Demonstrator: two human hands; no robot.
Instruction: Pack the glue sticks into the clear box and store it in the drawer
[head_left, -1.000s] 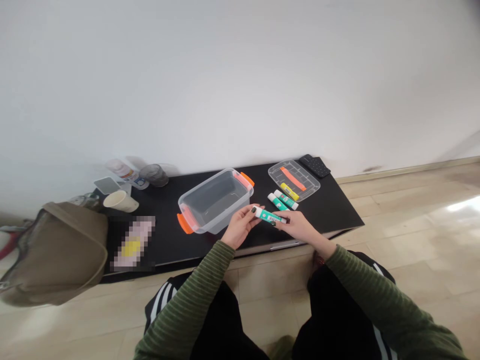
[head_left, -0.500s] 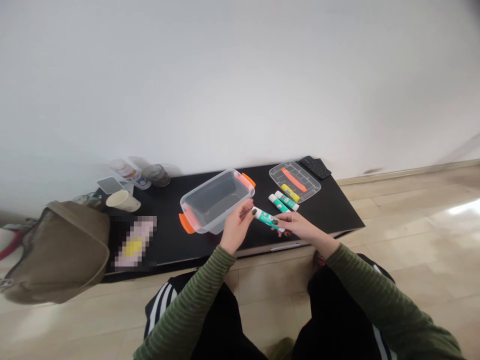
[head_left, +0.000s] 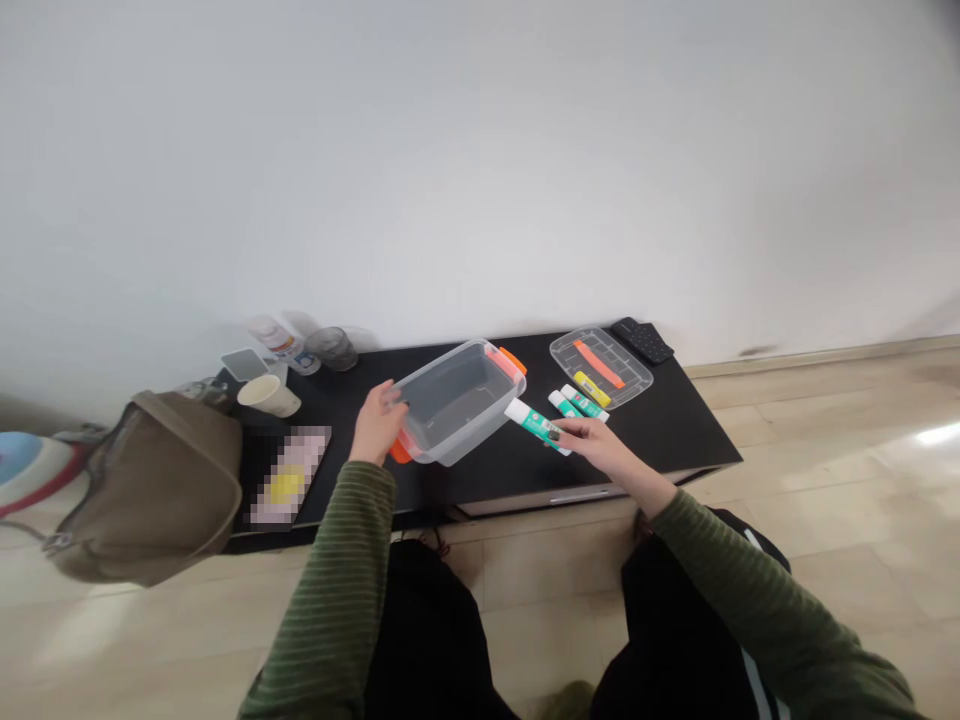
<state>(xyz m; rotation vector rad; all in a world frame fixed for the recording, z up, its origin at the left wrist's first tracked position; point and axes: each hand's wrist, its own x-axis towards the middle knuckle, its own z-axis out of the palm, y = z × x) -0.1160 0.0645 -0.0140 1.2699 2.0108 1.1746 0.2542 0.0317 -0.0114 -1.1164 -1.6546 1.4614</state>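
Observation:
My right hand [head_left: 589, 440] grips a glue stick [head_left: 534, 420] with a white cap and a green label, its capped end pointing left. Just behind it, two similar glue sticks [head_left: 574, 403] lie side by side on the black table. My left hand [head_left: 379, 420] is at the left end of a clear plastic box [head_left: 472, 430] with orange latches. Its fingers are apart at the rim; how firmly they touch it is unclear. The box stands uncovered, with nothing visible inside. A yellow stick [head_left: 592, 389] lies on the clear lid [head_left: 637, 378], beside its orange strip.
At the table's [head_left: 480, 485] back right lies a black keypad-like object [head_left: 643, 340]. On the left are a paper cup [head_left: 270, 396], a dark glass jar [head_left: 332, 348], a white bottle [head_left: 285, 345], a blurred-out pink item [head_left: 291, 480] and a brown bag [head_left: 161, 490].
My left hand has moved left, away from the glue stick's cap to the box's left end. My right hand still holds the glue stick. The view has shifted slightly.

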